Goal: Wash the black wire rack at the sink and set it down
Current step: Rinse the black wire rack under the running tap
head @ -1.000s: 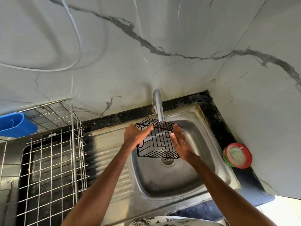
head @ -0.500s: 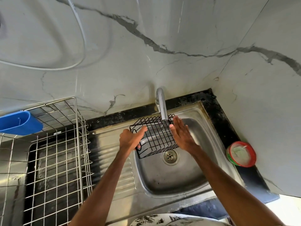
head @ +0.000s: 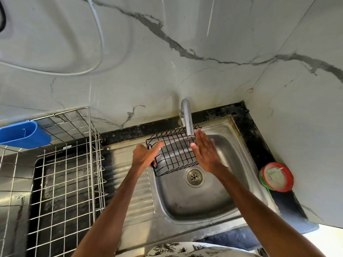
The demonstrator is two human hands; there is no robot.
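Observation:
The black wire rack (head: pixel 173 151) is held tilted over the back left of the steel sink (head: pixel 219 203), right under the tap's spout (head: pixel 187 119). My left hand (head: pixel 144 154) grips the rack's left end. My right hand (head: pixel 205 151) lies flat with straight fingers against the rack's right side. I cannot make out any running water.
The drain (head: pixel 194 177) shows just below the rack. A silver wire dish rack (head: pixel 61 164) with a blue plastic holder (head: pixel 24 135) stands on the left. A red-rimmed tub (head: pixel 277 177) sits on the black counter at the right, by the marble wall.
The rack has shifted left and back in the sink and tilted, uncovering the drain. My right hand has stayed pressed to its right side.

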